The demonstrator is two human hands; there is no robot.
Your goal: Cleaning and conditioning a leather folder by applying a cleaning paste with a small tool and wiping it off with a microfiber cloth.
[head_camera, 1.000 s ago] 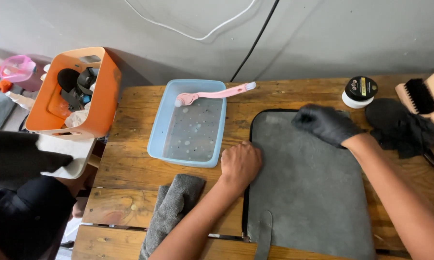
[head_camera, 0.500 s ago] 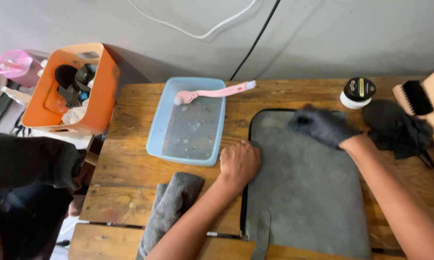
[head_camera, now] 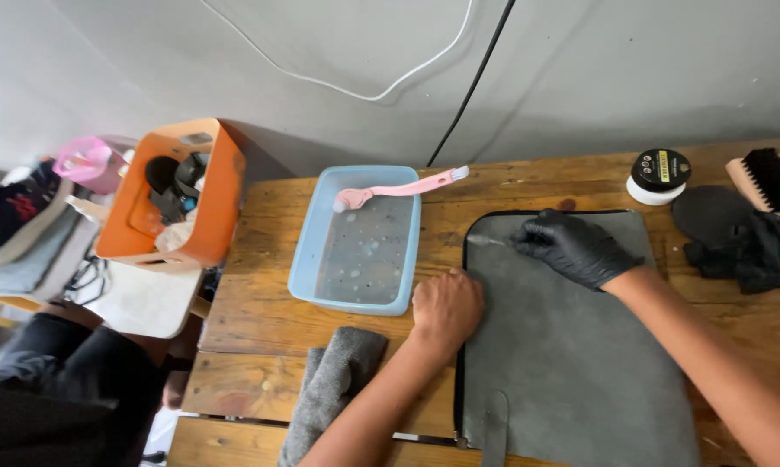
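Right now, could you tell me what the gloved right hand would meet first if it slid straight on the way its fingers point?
The right hand points left along the grey mat; past the mat's edge, it would likely meet the blue tub.

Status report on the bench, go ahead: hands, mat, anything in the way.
Left hand bare, flat on grey mat edge. Right hand, black glove, pressing mat's top corner. Blue tub with pink brush sits beside the mat, apart from it.

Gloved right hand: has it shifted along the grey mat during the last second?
Yes. The gloved right hand slid left, toward the grey mat's top-left corner, away from the round tin.
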